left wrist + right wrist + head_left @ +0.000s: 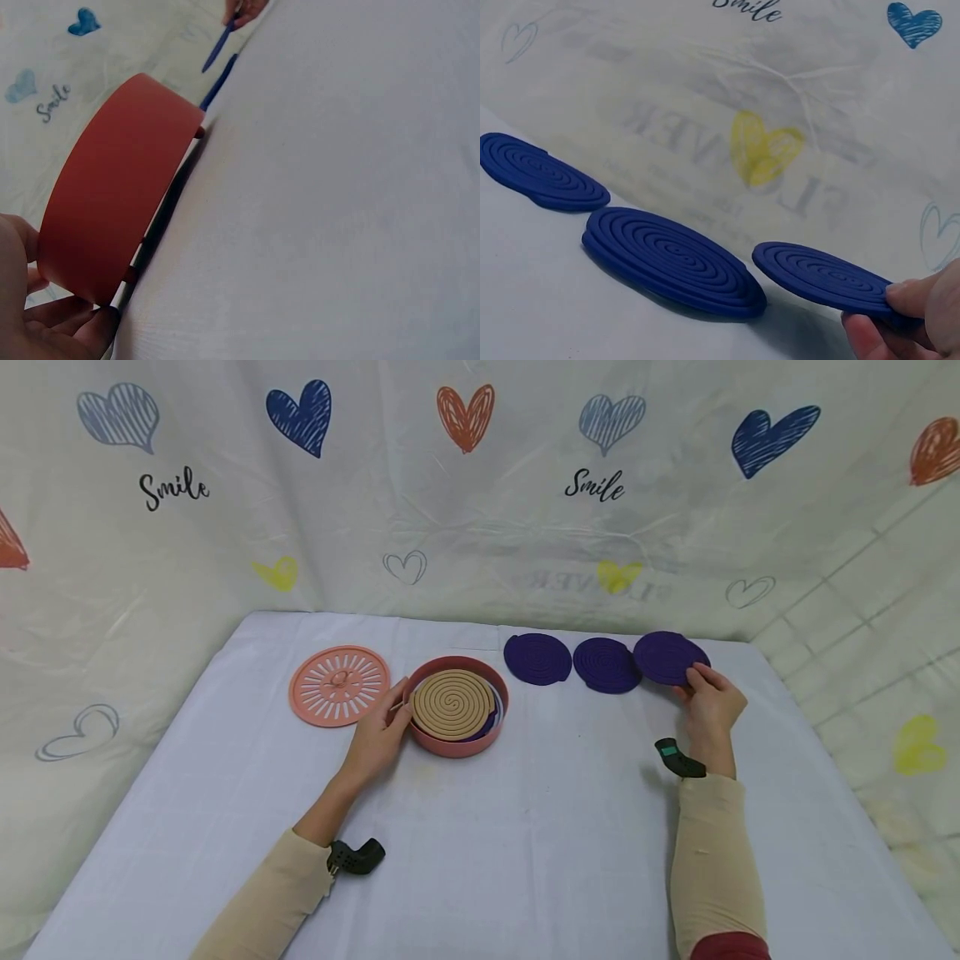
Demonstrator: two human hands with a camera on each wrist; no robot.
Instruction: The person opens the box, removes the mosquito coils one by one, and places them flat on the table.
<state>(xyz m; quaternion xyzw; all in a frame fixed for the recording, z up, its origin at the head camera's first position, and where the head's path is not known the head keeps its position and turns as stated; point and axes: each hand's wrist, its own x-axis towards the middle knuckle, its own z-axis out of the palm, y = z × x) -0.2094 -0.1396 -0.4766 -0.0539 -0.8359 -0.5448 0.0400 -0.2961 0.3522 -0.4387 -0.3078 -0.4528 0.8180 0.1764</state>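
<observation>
My left hand [377, 739] grips the side of a round salmon-red mosquito coil holder [456, 749], thumb near the rim. Small feet show along the holder's underside in the left wrist view. Inside it lies a tan mosquito coil [452, 704], over purple and pale pieces mostly hidden beneath. At the back right, my right hand [714, 708] pinches the edge of a purple mosquito coil [670, 657], which looks blue in the right wrist view. That coil is raised and slightly tilted, its near edge between thumb and fingers.
Two more purple coils, a middle one [606, 665] and a left one [537, 658], lie in a row along the table's back edge. The slotted salmon lid [315, 714] lies left of the holder. A printed curtain [480, 510] hangs behind the white table [540, 843].
</observation>
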